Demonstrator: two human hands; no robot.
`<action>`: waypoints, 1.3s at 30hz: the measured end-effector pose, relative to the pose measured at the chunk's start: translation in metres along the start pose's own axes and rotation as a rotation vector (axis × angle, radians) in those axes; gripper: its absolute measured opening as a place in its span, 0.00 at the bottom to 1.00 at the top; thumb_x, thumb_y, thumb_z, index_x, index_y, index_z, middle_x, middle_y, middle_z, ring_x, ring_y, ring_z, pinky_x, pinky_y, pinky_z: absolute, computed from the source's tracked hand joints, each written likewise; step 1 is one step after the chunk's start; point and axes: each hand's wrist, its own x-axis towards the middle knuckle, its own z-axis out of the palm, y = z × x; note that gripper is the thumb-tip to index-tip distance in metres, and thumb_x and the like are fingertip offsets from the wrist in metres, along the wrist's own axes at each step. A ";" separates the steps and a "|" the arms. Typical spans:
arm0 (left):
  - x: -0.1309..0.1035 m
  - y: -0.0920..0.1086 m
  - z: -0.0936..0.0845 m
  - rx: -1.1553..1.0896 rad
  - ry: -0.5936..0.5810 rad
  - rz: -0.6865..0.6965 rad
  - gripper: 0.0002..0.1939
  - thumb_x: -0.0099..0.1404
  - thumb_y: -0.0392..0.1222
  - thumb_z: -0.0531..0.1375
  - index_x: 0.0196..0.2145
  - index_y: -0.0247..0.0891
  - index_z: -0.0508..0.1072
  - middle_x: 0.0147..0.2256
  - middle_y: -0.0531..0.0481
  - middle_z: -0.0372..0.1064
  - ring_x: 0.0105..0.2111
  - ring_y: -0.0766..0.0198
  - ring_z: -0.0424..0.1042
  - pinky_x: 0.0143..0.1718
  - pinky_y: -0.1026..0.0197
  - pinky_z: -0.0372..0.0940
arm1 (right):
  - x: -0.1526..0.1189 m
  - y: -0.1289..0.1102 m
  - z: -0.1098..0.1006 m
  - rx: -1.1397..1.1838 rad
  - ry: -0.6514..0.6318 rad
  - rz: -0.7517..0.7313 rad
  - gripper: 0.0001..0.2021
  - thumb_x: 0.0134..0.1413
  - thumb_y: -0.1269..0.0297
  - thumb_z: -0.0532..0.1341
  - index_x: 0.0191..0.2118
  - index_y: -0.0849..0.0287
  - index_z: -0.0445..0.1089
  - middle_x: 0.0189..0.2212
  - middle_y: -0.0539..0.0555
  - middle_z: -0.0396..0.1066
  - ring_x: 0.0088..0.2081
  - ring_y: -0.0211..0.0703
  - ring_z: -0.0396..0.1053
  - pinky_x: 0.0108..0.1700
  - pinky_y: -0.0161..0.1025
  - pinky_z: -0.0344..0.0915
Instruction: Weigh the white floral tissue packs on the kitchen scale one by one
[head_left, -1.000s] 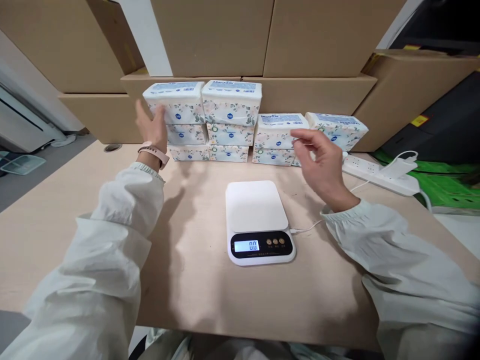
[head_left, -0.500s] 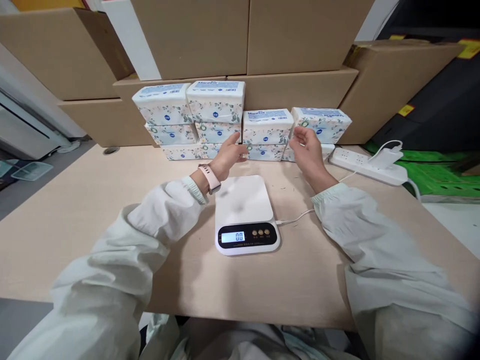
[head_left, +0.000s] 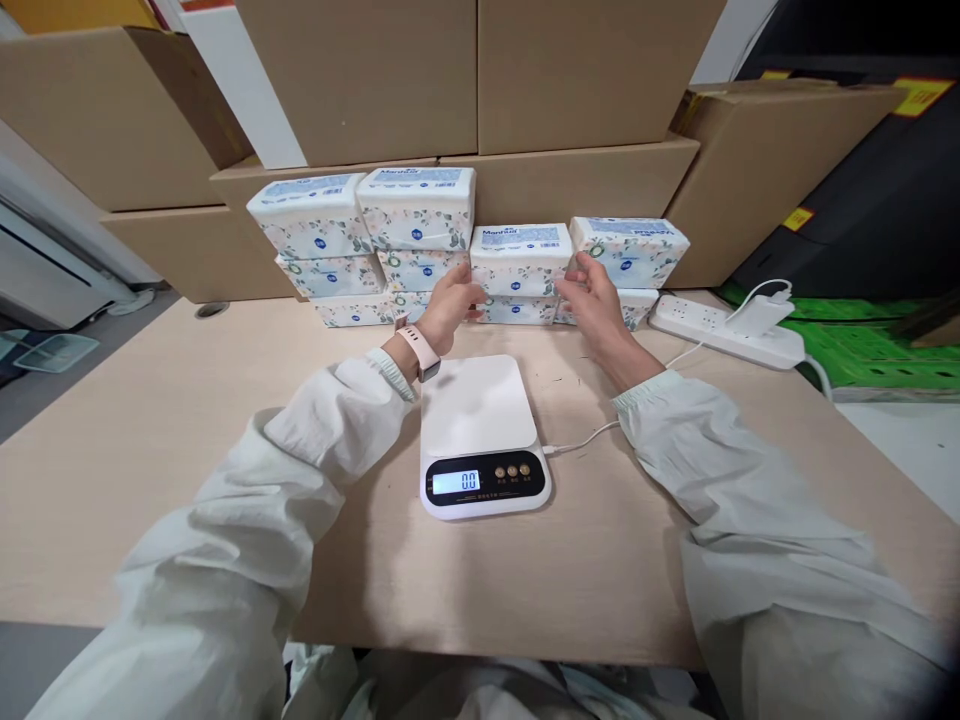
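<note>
Soft tissue packs with a floral print stand stacked in columns along the back of the table. My left hand (head_left: 450,310), wearing a pink-strapped watch (head_left: 420,350), has its fingers curled at the left end of the top tissue pack (head_left: 521,260) in the third column. At that pack's right end, my right hand (head_left: 592,305) holds its bent fingers against the corner. The pack still rests on a lower one (head_left: 517,310). In front of it, a white digital scale (head_left: 476,405) bears nothing on its plate, and its display reads 0.0.
Two taller stacks, topped by a tissue pack (head_left: 416,215), stand on the left. Another tissue pack (head_left: 630,250) tops the right column, beside a white power strip (head_left: 727,330). A cable (head_left: 585,438) runs from the scale. Cardboard boxes (head_left: 577,180) line the back.
Both hands have come in to the ends of the third column's top pack, the right one moving left. The view has shifted slightly. The packs and scale stay in place.
</note>
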 end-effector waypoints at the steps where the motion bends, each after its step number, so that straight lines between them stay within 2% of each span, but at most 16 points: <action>1: 0.000 -0.001 -0.001 0.009 0.011 0.012 0.37 0.52 0.34 0.61 0.62 0.36 0.73 0.66 0.37 0.68 0.56 0.50 0.74 0.56 0.48 0.72 | 0.000 0.000 -0.001 -0.002 0.034 0.009 0.30 0.60 0.49 0.65 0.66 0.50 0.66 0.59 0.60 0.74 0.56 0.52 0.76 0.60 0.54 0.75; 4: -0.004 -0.003 -0.003 0.025 -0.005 0.045 0.31 0.54 0.36 0.60 0.58 0.34 0.75 0.58 0.39 0.74 0.60 0.48 0.72 0.64 0.45 0.67 | -0.006 -0.005 -0.001 0.004 0.079 -0.005 0.23 0.64 0.42 0.62 0.56 0.51 0.72 0.55 0.57 0.75 0.58 0.50 0.73 0.64 0.55 0.72; 7: -0.017 -0.001 -0.003 0.006 -0.100 0.087 0.30 0.57 0.35 0.59 0.59 0.35 0.76 0.61 0.42 0.74 0.65 0.48 0.68 0.70 0.46 0.60 | -0.021 -0.018 0.002 0.018 0.018 -0.047 0.24 0.66 0.37 0.60 0.55 0.50 0.71 0.55 0.56 0.76 0.58 0.49 0.74 0.62 0.54 0.74; 10: -0.044 0.004 -0.009 -0.021 -0.224 0.155 0.31 0.60 0.36 0.61 0.62 0.35 0.74 0.65 0.42 0.71 0.68 0.47 0.65 0.73 0.44 0.57 | -0.048 -0.040 -0.007 0.025 -0.034 -0.099 0.24 0.68 0.38 0.60 0.57 0.49 0.69 0.59 0.57 0.76 0.61 0.50 0.73 0.64 0.55 0.74; 13: -0.083 0.010 -0.026 0.012 -0.275 0.258 0.30 0.62 0.36 0.64 0.63 0.40 0.75 0.69 0.46 0.67 0.72 0.47 0.61 0.75 0.44 0.55 | -0.091 -0.071 -0.029 0.037 -0.098 -0.082 0.22 0.69 0.43 0.62 0.60 0.48 0.69 0.63 0.57 0.74 0.66 0.55 0.72 0.69 0.61 0.70; 18: -0.149 0.006 -0.054 0.045 -0.274 0.237 0.29 0.65 0.37 0.68 0.63 0.53 0.77 0.71 0.54 0.65 0.75 0.43 0.58 0.71 0.38 0.66 | -0.166 -0.110 -0.055 0.061 -0.251 -0.039 0.21 0.69 0.48 0.64 0.63 0.42 0.68 0.68 0.54 0.71 0.71 0.56 0.67 0.72 0.63 0.68; 21: -0.183 -0.007 -0.067 0.064 -0.224 0.240 0.31 0.67 0.40 0.69 0.66 0.58 0.75 0.72 0.54 0.63 0.74 0.41 0.59 0.70 0.36 0.67 | -0.196 -0.115 -0.054 0.056 -0.351 -0.070 0.24 0.70 0.49 0.63 0.67 0.42 0.63 0.71 0.53 0.67 0.72 0.53 0.66 0.75 0.63 0.65; 24: -0.208 -0.024 -0.077 0.082 -0.148 0.259 0.31 0.69 0.43 0.69 0.67 0.60 0.73 0.72 0.53 0.63 0.73 0.42 0.61 0.70 0.36 0.68 | -0.214 -0.109 -0.050 0.038 -0.443 -0.062 0.27 0.71 0.50 0.63 0.70 0.41 0.59 0.73 0.54 0.64 0.72 0.54 0.65 0.75 0.66 0.63; 27: -0.219 -0.041 -0.084 0.101 -0.089 0.259 0.31 0.70 0.44 0.69 0.68 0.59 0.72 0.72 0.50 0.63 0.72 0.42 0.62 0.70 0.36 0.69 | -0.223 -0.103 -0.048 -0.002 -0.504 -0.045 0.30 0.70 0.50 0.64 0.72 0.40 0.57 0.73 0.55 0.64 0.73 0.57 0.64 0.75 0.68 0.63; 33: -0.216 -0.063 -0.087 0.150 -0.143 0.297 0.31 0.74 0.43 0.66 0.71 0.60 0.68 0.73 0.50 0.62 0.72 0.45 0.62 0.71 0.36 0.65 | -0.226 -0.090 -0.051 -0.067 -0.517 -0.048 0.32 0.70 0.49 0.63 0.74 0.39 0.57 0.74 0.55 0.63 0.74 0.58 0.62 0.74 0.69 0.62; 36: -0.212 -0.069 -0.086 0.157 -0.144 0.314 0.32 0.75 0.42 0.65 0.72 0.61 0.66 0.74 0.51 0.60 0.73 0.46 0.60 0.72 0.35 0.64 | -0.225 -0.084 -0.054 -0.075 -0.422 -0.064 0.29 0.70 0.49 0.63 0.73 0.39 0.60 0.74 0.53 0.64 0.74 0.57 0.62 0.76 0.68 0.59; 39: -0.208 -0.077 -0.089 0.136 -0.058 0.347 0.33 0.73 0.43 0.66 0.72 0.60 0.65 0.74 0.50 0.58 0.74 0.46 0.59 0.71 0.37 0.65 | -0.224 -0.080 -0.057 -0.043 -0.230 -0.066 0.23 0.72 0.49 0.61 0.68 0.39 0.68 0.70 0.51 0.70 0.72 0.56 0.66 0.76 0.67 0.60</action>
